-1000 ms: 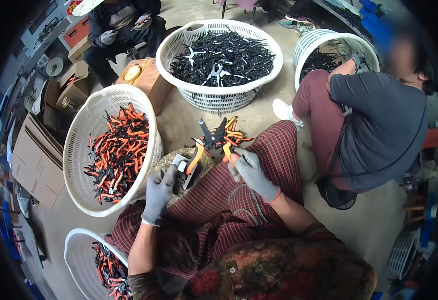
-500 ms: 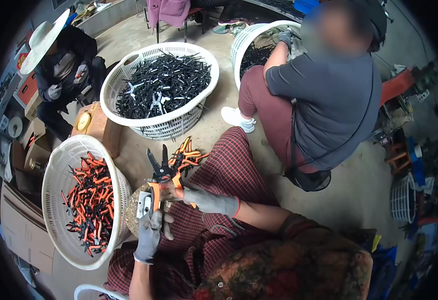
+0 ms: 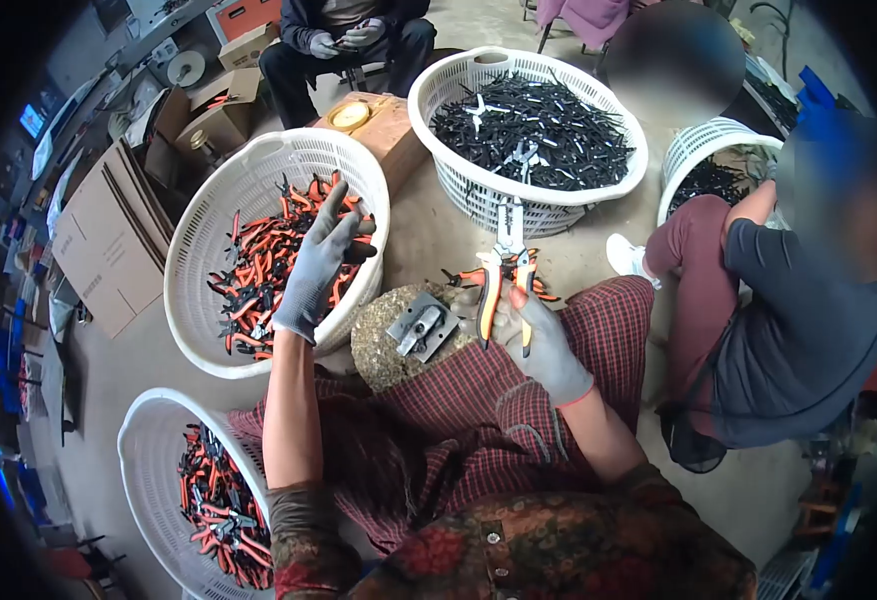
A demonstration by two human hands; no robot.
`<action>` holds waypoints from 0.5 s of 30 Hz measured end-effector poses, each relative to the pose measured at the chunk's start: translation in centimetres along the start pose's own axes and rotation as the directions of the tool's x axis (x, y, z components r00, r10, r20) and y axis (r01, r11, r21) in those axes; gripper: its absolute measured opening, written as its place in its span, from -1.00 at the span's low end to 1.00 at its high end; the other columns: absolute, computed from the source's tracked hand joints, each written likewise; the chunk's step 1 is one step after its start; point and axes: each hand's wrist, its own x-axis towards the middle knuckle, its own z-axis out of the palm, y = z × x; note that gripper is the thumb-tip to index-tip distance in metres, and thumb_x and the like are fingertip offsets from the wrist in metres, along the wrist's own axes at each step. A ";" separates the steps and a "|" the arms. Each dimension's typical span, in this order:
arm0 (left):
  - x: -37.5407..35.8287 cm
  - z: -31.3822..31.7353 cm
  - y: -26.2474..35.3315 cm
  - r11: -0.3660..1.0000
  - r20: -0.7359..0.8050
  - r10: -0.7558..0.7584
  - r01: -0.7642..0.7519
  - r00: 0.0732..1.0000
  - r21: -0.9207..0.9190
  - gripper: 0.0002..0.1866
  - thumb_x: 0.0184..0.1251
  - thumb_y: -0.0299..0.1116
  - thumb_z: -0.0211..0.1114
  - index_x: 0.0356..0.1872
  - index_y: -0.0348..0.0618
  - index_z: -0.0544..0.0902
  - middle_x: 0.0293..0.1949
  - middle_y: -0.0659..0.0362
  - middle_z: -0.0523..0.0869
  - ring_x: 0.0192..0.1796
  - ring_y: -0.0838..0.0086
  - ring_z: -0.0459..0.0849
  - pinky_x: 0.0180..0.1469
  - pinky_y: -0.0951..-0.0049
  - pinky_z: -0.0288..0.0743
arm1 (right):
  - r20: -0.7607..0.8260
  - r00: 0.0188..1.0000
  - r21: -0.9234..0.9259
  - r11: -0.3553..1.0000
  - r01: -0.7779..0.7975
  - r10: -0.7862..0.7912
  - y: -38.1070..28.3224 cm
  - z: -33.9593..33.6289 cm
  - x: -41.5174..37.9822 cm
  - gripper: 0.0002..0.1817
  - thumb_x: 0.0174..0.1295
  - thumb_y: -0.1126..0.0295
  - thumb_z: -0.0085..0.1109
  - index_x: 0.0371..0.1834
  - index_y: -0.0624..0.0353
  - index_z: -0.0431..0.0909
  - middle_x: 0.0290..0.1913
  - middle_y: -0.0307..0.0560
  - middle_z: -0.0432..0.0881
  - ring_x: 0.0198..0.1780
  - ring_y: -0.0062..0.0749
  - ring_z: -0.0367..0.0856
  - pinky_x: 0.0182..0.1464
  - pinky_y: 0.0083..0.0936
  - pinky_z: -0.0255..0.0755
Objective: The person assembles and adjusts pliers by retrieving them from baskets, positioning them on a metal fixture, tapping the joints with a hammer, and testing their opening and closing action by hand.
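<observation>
One pair of pliers (image 3: pixel 508 245) jutted beyond the right hand (image 3: pixel 538 345), whose fingers grasped its two handles (image 3: pixel 489 312). The left hand (image 3: pixel 320 265) was unclenched.

So the right hand (image 3: pixel 538 345) had some yellow-handled pliers (image 3: pixel 505 275), and the left hand (image 3: pixel 323 255) was over a basket (image 3: pixel 186 300) full of orange-handled ones.

The silver-headed metal pliers with yellow-and-black handles (image 3: pixel 509 240) lie in the right hand (image 3: pixel 543 345), head pointing away from the body. Their handles are spread apart.
</observation>
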 end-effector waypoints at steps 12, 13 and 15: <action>-2.7 -0.3 -1.0 0.992 -0.025 -0.075 0.078 0.997 0.100 -0.64 0.44 -0.24 0.03 0.14 -0.20 0.47 -0.28 0.21 0.66 -0.35 0.66 0.58 -0.24 0.64 0.46 | 0.131 0.983 0.081 0.987 -0.142 0.130 1.7 0.2 0.0 -0.47 0.41 0.03 -0.24 0.12 0.30 0.36 -0.20 -0.05 0.57 -0.19 -0.36 0.59 -0.16 -0.46 0.45; -2.9 -0.8 -1.2 0.993 -0.018 -0.064 0.066 0.998 0.100 -0.64 0.44 -0.25 0.03 0.13 -0.21 0.48 -0.28 0.22 0.65 -0.34 0.66 0.59 -0.23 0.64 0.47 | 0.125 0.981 0.085 0.984 -0.158 0.147 1.9 0.6 0.0 -0.44 0.39 -0.01 -0.21 0.13 0.30 0.35 -0.18 -0.02 0.57 -0.17 -0.32 0.58 -0.16 -0.44 0.44; -3.5 -1.5 -1.5 0.994 -0.004 -0.047 0.047 0.999 0.099 -0.66 0.45 -0.26 0.02 0.11 -0.22 0.49 -0.29 0.22 0.65 -0.32 0.66 0.59 -0.20 0.63 0.48 | 0.114 0.985 0.070 0.988 -0.135 0.127 2.0 1.3 0.1 -0.40 0.37 -0.06 -0.20 0.13 0.31 0.35 -0.18 0.00 0.57 -0.16 -0.30 0.59 -0.14 -0.40 0.45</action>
